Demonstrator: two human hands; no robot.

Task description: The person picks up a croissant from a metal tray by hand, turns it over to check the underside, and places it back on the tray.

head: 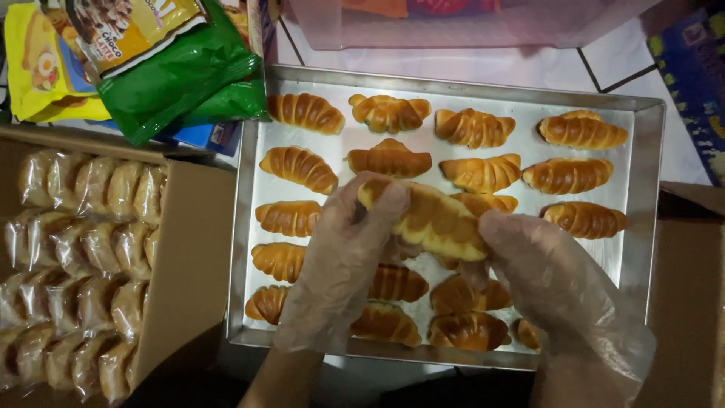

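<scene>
Both my hands wear loose clear plastic gloves and hold one golden, ridged bread roll above a metal baking tray. My left hand grips the roll's left end, my right hand its right end. Several similar rolls lie in rows on the tray beneath, some hidden by my hands.
A cardboard box at the left holds several rows of bagged rolls. Green and yellow snack packets lie at the top left. A clear plastic container stands beyond the tray. Another cardboard surface lies at the right.
</scene>
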